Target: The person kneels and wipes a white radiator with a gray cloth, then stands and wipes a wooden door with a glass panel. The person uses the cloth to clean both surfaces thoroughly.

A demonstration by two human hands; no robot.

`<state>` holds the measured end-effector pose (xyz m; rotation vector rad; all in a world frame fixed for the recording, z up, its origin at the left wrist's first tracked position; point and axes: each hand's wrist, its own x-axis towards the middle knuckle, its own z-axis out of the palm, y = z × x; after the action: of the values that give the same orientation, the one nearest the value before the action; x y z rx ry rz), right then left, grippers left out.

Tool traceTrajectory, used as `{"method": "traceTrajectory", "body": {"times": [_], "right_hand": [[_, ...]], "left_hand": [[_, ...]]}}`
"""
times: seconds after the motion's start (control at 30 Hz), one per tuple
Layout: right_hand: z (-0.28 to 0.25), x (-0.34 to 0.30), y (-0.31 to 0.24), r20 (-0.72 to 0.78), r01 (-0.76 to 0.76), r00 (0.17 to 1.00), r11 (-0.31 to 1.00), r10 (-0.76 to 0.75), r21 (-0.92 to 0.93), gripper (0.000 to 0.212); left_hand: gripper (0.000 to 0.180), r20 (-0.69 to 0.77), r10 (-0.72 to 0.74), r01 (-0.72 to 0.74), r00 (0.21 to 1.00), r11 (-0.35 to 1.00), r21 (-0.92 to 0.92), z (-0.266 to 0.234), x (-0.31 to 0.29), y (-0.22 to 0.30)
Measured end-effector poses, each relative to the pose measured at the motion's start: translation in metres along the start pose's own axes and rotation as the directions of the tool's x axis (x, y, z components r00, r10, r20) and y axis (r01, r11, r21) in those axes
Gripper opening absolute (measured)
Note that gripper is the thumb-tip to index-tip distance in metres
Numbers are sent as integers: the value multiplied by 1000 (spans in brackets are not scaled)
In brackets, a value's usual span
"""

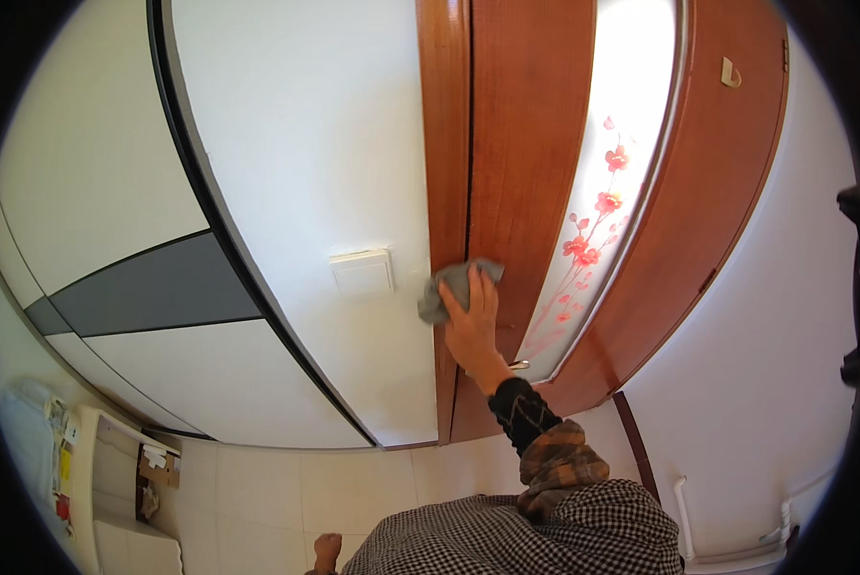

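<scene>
My right hand [472,321] presses a crumpled grey cloth [452,289] against the edge of the brown wooden door frame [447,211]. Its fingers and thumb are spread over the cloth, and its arm reaches up and forward in a dark cuff under a plaid sleeve. To the left of the cloth, a white light switch [362,274] sits on the white wall, apart from it. A metal door handle [519,365] shows partly behind my right wrist. Low beside my checked garment hangs my left hand [327,549], its fingers curled closed and nothing visible in them.
The brown door [526,144] has a frosted glass panel [631,96] with red blossoms and a small hook [731,73]. White and grey wardrobe panels [181,374] stand at left. A cream shelf unit [85,479] with small items is lower left, above pale floor tiles [257,484].
</scene>
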<state>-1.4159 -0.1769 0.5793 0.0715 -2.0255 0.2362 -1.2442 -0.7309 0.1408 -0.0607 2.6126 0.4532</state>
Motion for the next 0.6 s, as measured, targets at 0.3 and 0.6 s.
{"method": "traceTrajectory", "body": {"times": [0.3,0.6], "right_hand": [[-57,107,70,-379,-17,925,1000,12,-11,57],[-13,-35,59,-124,-188,975,982,182,-36,57]], "left_hand": [[30,123,16,-11,992,999,-39,-22,13,36],[30,98,-10,21,995,994,-103,-29,-4,54]]}}
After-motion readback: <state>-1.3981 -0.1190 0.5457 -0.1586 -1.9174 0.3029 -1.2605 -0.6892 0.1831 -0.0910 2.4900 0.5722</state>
